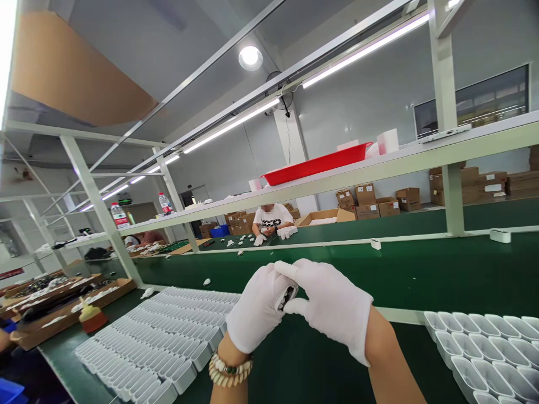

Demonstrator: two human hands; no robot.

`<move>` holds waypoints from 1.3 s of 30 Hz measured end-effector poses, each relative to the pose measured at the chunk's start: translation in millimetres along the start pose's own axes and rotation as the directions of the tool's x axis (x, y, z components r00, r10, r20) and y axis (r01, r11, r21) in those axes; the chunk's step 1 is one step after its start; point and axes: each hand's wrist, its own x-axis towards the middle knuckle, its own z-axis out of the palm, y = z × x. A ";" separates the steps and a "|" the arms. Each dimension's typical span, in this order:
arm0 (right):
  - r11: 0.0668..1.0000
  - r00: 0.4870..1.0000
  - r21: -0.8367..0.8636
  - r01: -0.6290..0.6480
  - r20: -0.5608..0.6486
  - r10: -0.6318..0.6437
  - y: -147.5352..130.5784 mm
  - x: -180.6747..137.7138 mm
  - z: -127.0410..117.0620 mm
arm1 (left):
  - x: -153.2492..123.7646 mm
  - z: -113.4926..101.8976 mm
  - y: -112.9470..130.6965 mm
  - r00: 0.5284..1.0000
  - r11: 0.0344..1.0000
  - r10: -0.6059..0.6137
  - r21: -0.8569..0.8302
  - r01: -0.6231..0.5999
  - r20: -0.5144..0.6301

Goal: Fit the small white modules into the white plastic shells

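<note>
My left hand (257,310), in a white glove with a beaded bracelet at the wrist, is closed around a small white plastic housing (288,297). Dark parts show inside the housing's end that faces my right hand. My right hand (334,306), also gloved, grips the same piece, fingers over the top and thumb below. Gloves cover most of the piece, so its full shape is hidden. Rows of open white plastic shells (168,331) lie on the green bench to the left of my hands. More such shells (484,348) stand in rows at the right.
Beyond the bench runs a green conveyor belt (421,275) bearing a few white pieces. A shelf (404,163) above it holds a red tray (320,163). A co-worker (273,219) sits across. At left are a squeeze bottle (90,314) and cardboard trays (63,320) of parts.
</note>
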 end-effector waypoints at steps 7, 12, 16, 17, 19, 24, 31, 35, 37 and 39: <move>1.000 1.000 0.002 0.006 -0.022 -0.006 1.5 -2.5 -1.0 | -0.5 0.5 1.4 1.000 1.000 -0.002 0.011 0.002 -0.005; 0.999 1.000 -0.034 0.005 -0.024 -0.006 -0.1 -0.4 -0.1 | -0.4 0.7 2.7 1.000 1.000 -0.018 0.018 0.018 -0.008; 0.999 0.999 0.030 0.034 -0.040 -0.033 3.4 -1.5 0.6 | -1.1 -3.1 3.8 0.999 0.999 -0.029 -0.016 0.028 -0.024; 0.998 0.999 0.056 0.039 -0.039 -0.037 4.2 -2.1 0.2 | -1.4 -4.1 3.8 0.999 0.999 -0.027 -0.028 0.026 -0.033; 0.994 0.999 0.100 0.043 -0.030 -0.041 5.0 -3.2 -0.9 | -2.3 -5.6 3.3 0.999 0.999 -0.024 -0.045 0.022 -0.048; 0.991 0.999 0.128 0.028 -0.031 -0.024 3.0 -3.0 -2.1 | -3.8 -8.3 3.4 0.999 0.997 -0.043 -0.064 0.041 -0.025; 0.992 1.000 0.128 -0.003 0.004 0.003 1.9 -0.2 -1.4 | -2.1 -9.2 4.8 0.997 0.996 -0.070 -0.059 0.071 0.023; 0.989 1.000 0.148 -0.002 0.020 -0.001 4.1 0.3 -1.3 | -1.4 -8.0 3.5 0.997 0.995 -0.068 -0.065 0.069 0.024; 0.989 1.000 0.146 0.002 0.022 -0.005 4.6 0.4 -1.1 | -1.3 -8.0 3.4 0.996 0.995 -0.077 -0.067 0.079 0.036; 0.990 1.000 0.140 0.005 0.019 -0.008 4.7 0.2 -1.0 | -1.4 -8.3 3.8 0.995 0.993 -0.086 -0.075 0.090 0.053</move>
